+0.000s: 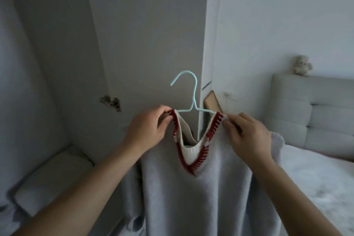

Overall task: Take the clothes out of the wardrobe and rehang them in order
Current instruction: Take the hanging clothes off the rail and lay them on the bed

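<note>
Head view: we hold a grey sweater (191, 197) on a pale blue hanger (193, 99) before the open wardrobe door (145, 34), hook up (its tip pointing left), bar running left-right, body hanging down. Our left hand (147, 130) and right hand (249, 136) each pinch a shoulder beside the red-trimmed collar (191, 159).
</note>
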